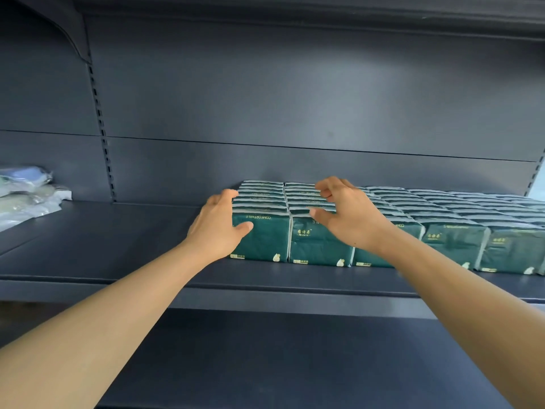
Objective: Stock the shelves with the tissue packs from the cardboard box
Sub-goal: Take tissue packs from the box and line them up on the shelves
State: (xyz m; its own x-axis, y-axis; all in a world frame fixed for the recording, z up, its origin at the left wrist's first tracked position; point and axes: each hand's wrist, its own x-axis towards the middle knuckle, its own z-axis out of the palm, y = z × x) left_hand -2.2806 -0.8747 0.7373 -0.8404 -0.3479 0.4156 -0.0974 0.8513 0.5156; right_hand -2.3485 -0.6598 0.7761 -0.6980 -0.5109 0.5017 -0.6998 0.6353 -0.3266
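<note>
Dark green tissue packs (pixel 455 240) stand in several rows on the grey shelf (pixel 118 246), running from its middle to the right edge. My left hand (pixel 216 228) presses against the left side of the leftmost row (pixel 267 242), with the thumb on the front pack's face and the fingers along the row's side. My right hand (pixel 346 214) hovers over the second row (pixel 317 246), fingers loosely curled, thumb tip touching the top of the front packs. It grips nothing. The cardboard box is out of view.
Pale plastic-wrapped goods (pixel 25 193) lie at the far left of the same shelf, beyond a slotted upright (pixel 101 131). Bare shelf surface stretches between them and the tissue rows. Another shelf (pixel 295 364) runs below, and one overhangs above.
</note>
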